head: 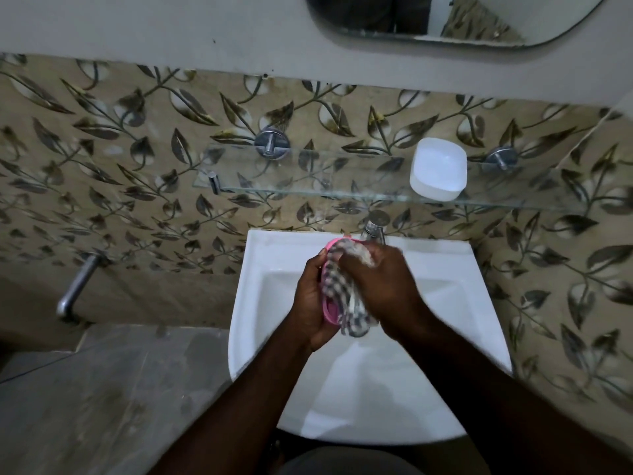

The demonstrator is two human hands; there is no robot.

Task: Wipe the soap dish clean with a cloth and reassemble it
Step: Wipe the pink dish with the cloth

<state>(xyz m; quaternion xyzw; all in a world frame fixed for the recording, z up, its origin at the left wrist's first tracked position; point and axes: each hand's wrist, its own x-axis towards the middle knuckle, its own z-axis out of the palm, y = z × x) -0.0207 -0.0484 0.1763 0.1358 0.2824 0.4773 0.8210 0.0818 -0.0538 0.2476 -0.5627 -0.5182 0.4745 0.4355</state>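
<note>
Over the white basin [455, 313] we gripped the pink soap dish [329, 311] in our left hand [310, 303]; our right hand [385, 289] clenched the checked cloth [346, 296] against it, hiding most of it. Above the basin, a glass shelf [308, 186] carried a white tub [438, 169]; the tap [375, 228] stood behind our hands.

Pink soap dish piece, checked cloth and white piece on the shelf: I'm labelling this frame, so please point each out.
pink soap dish piece [329, 311]: head view, lower rim beside the left palm.
checked cloth [344, 289]: head view, bunched middle.
white piece [438, 168]: head view, centre of its top face.
</note>
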